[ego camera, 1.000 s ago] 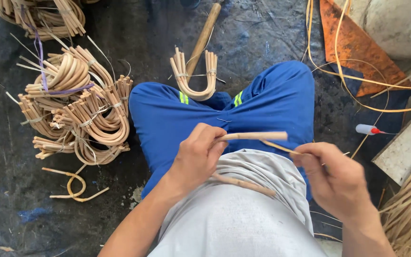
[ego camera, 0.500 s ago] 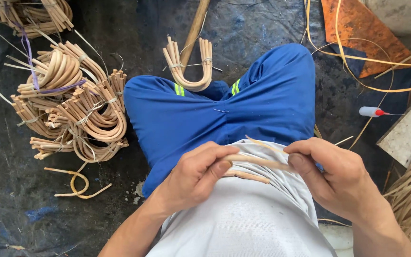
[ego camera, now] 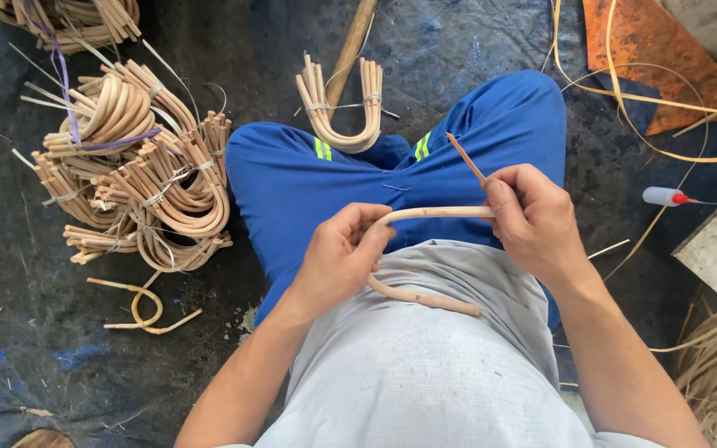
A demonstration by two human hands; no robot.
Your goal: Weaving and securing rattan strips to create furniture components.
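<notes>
We list, taking the blue trousers (ego camera: 309,187) as landmark:

Cane (ego camera: 425,214): one pale rod, bent into a U lying on its side, held over our lap just below the trousers. Upper leg runs level between both hands; lower leg curves back and rests on the grey shirt (ego camera: 425,365).

Left hand (ego camera: 338,257): fingers closed round the bend of the cane, thumb on top.

Right hand (ego camera: 533,220): fingers closed on the end of the cane's upper leg; the same hand pinches a thin brown strip (ego camera: 465,158) that sticks up and leftward over the trousers.

Bundle (ego camera: 343,108): several U-bent canes tied together, on the floor touching the top edge of the trousers, between the knees. A straight stick (ego camera: 352,46) lies just beyond it.

Pile (ego camera: 139,166): many tied bundles of bent cane, left of the trousers, some bound with purple cord. One loose loop (ego camera: 144,309) lies below the pile.

Bottle (ego camera: 664,197): small, white, red tip, on the floor right of the trousers.

Orange sheet (ego camera: 649,50): upper right of the trousers, crossed by long yellow strips (ego camera: 624,95).
</notes>
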